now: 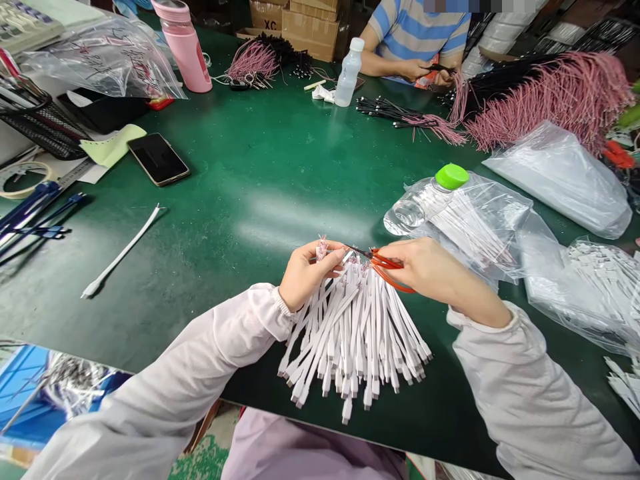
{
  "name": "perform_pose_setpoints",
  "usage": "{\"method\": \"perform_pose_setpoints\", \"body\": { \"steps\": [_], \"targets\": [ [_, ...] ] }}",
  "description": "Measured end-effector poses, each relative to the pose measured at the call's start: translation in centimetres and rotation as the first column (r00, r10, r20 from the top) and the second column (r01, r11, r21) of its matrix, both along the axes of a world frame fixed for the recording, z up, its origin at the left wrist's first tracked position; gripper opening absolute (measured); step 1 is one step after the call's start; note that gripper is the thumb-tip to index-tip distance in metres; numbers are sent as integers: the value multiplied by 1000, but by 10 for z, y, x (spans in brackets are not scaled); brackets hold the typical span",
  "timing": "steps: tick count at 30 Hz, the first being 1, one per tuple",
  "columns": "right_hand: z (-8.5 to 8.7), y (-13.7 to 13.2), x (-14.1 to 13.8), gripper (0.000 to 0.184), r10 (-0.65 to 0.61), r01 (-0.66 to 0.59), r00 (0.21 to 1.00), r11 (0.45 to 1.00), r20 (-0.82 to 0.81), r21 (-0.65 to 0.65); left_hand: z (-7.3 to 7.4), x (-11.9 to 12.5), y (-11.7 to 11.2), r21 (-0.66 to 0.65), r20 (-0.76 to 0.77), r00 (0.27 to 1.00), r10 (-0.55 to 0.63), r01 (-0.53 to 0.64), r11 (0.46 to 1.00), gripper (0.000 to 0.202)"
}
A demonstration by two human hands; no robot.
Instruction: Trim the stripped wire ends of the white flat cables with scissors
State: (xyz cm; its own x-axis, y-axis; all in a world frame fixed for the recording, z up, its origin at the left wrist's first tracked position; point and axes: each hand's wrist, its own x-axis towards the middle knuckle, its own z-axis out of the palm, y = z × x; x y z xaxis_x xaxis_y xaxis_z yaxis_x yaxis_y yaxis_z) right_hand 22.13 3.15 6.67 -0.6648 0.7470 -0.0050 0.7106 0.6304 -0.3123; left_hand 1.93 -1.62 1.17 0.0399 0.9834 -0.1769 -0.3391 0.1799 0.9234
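Observation:
My left hand (311, 272) is closed on white cables, whose frayed pinkish wire ends poke up above the fingers. In my right hand (425, 267) is a pair of scissors (393, 269) with orange handles. Its dark blades point left, close to the fingertips of my left hand and the wire ends there. Whether the blades touch a wire is too small to tell. Below both hands a heap of white flat cables (357, 327) fans out on the green table (215, 180), connector plugs toward the table's front edge.
One white cable (123, 250) and a phone (159, 159) lie left. Right are a green-capped bottle (451, 179) and plastic bags (565, 177) with more cables. A pink bottle (184, 50) stands at back. Across the table, a person in a striped shirt (415, 33) handles black cables.

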Motion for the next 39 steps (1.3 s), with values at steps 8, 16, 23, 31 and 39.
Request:
{"method": "perform_pose_setpoints", "body": {
  "steps": [8,16,23,31,39],
  "targets": [
    [-12,-4,-13,14,-165,173,903,985,-397,-15,-4,0,4,-108,84,996,-22,32,994,35],
    [-32,-18,-34,20,-117,160,857,986,-502,44,-7,-5,7,-60,-191,981,-34,23,998,23],
    [-36,-18,-34,15,-190,210,840,978,-509,-18,-7,-6,8,-73,-201,979,-13,-2,997,22],
    [-38,-20,-35,15,-84,159,859,982,-505,106,-7,-5,7,-71,-168,986,7,-19,997,27],
    [-34,-21,-35,17,-195,274,816,959,-543,67,-6,-6,6,-34,-32,999,22,-23,999,38]
  ]
}}
